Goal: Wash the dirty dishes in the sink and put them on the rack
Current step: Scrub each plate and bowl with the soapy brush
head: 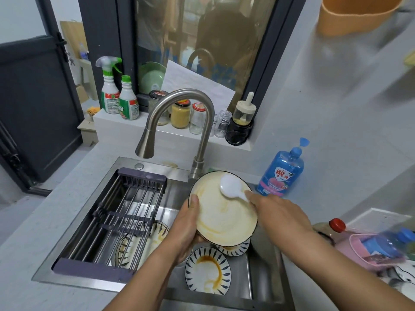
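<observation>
Gripping one stained cream round plate [222,218] at its 9 o'clock rim, the left hand [186,230] tilts it over the steel sink [262,270]; the right hand [276,211] pinches one white plastic spoon [231,186] at the plate's 1 o'clock; three blue-patterned dirty dishes [207,270] lie below; one purple-ended bar rack [125,212] spans the sink's 9 o'clock side.

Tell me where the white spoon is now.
In the head view, the white spoon lies on the upper right of the cream plate, its handle pinched by the right hand, just right of the faucet.
</observation>
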